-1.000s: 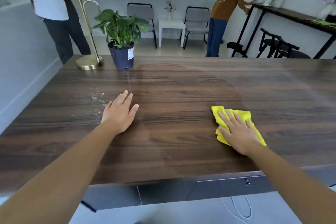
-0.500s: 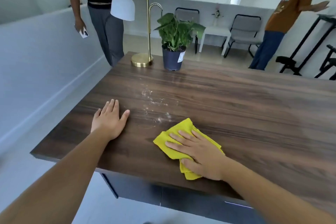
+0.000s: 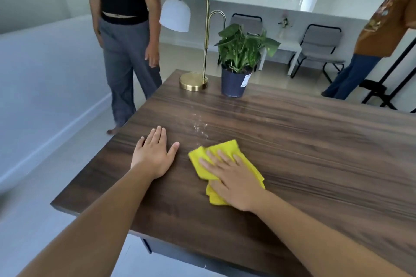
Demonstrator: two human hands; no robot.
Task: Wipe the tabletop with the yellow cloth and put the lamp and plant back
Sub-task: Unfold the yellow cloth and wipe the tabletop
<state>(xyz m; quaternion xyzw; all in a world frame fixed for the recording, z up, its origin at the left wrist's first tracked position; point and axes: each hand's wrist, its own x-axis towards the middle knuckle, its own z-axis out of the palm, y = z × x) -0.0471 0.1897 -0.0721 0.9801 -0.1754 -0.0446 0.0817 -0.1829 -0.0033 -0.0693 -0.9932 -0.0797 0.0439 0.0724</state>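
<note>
Walnut tabletop (image 3: 292,141) | white specks (image 3: 199,126) | hands flat: right hand (image 3: 234,181) on yellow cloth (image 3: 225,148)

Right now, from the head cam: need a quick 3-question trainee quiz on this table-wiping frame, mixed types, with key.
1. True or false: the right hand presses flat on the yellow cloth.
2. Multiple choice: where are the white specks on the tabletop?
A. under the left hand
B. just beyond the cloth, toward the lamp and plant
C. at the table's right end
3. Fill in: the lamp and plant stand at the table's far ____ corner.

Key: 1 true; 2 B; 3 left.
</note>
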